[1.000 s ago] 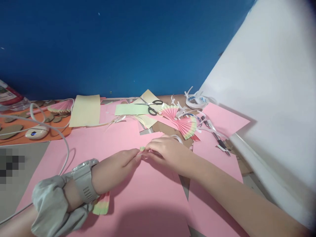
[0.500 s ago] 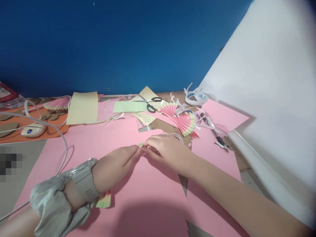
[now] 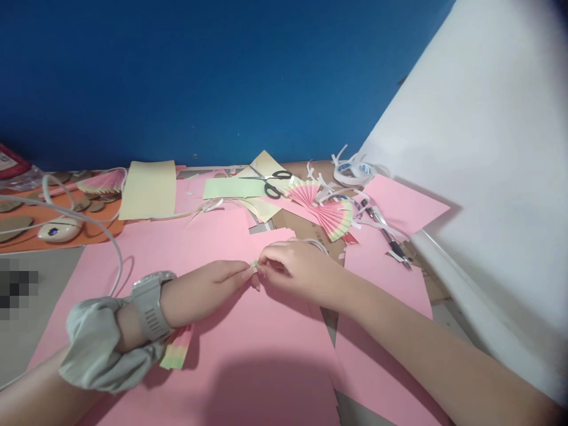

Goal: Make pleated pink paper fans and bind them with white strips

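Head view: the left hand (image 3: 217,290) extends from the near left, its thumb and fingers pinched on a small green-edged paper piece (image 3: 254,262) at the centre of the work area. The right hand (image 3: 304,269) reaches in from the near right. Its fingers are curled, with a narrow opening, and the tips meet the same piece; whether they grip it cannot be told.

Both hands are over a large pink sheet (image 3: 266,331). A pleated pink, yellow and green strip (image 3: 174,352) lies partly under the left wrist, near the watch (image 3: 153,310). Its link to the pinched piece is hidden.

Beyond the right hand, on the far side, lies a pleated bow-shaped paper (image 3: 335,218). Black-handled scissors (image 3: 273,189) lie just left of it, across a pale green strip (image 3: 231,189). A tape roll (image 3: 354,173) is at the far right; a pen (image 3: 390,241) lies nearer, right of the bow-shaped paper.
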Motion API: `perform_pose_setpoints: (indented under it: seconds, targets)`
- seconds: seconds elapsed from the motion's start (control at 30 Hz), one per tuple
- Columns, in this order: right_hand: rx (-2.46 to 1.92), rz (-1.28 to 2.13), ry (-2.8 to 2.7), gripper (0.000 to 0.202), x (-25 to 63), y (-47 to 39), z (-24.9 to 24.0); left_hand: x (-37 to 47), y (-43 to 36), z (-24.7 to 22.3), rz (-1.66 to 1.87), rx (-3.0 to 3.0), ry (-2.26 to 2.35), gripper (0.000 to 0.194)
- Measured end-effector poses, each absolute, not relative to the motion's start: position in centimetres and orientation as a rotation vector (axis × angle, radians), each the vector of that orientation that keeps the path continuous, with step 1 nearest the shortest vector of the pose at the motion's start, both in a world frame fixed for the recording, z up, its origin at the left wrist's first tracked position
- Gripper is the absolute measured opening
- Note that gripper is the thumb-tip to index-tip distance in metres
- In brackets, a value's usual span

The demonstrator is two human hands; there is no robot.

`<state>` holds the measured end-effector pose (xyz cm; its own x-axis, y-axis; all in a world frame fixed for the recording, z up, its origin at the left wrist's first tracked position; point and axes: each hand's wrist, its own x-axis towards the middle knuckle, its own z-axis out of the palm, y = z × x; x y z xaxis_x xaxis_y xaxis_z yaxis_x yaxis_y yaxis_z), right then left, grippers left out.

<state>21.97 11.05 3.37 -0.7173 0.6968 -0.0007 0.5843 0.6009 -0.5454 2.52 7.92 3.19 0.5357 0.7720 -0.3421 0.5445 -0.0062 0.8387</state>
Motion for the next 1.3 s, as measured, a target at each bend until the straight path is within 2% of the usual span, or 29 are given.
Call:
perform_pose_setpoints:
  seconds: [0.17,0.43,0.67,0.87,1.13,1.3]
  targets:
    - [-1.029,0.916,-2.577,0.027,22.3,11.3,3.6,2.2,8.1,3.7,0.230,1.444,0.998,0.041]
    - [-0.929,0.930,-2.530,0.029,22.2,11.3,3.5,2.6,7.8,4.2,0.264,1.772,1.146,0.035]
    - [-0.996,0.807,-2.599,0.021,22.1,11.3,3.1,3.1,7.7,4.5,0.071,1.956,1.246,0.029]
    - [-0.993,0.682,-2.624,0.022,21.8,11.4,2.8,3.1,7.7,4.1,0.091,1.940,1.245,0.032]
    - [-0.990,0.762,-2.596,0.025,21.9,11.2,3.4,2.9,7.6,3.9,0.216,1.847,1.202,0.035]
    - [-0.956,0.572,-2.637,0.021,21.7,11.2,3.0,2.6,7.7,3.8,0.241,1.808,1.145,0.035]
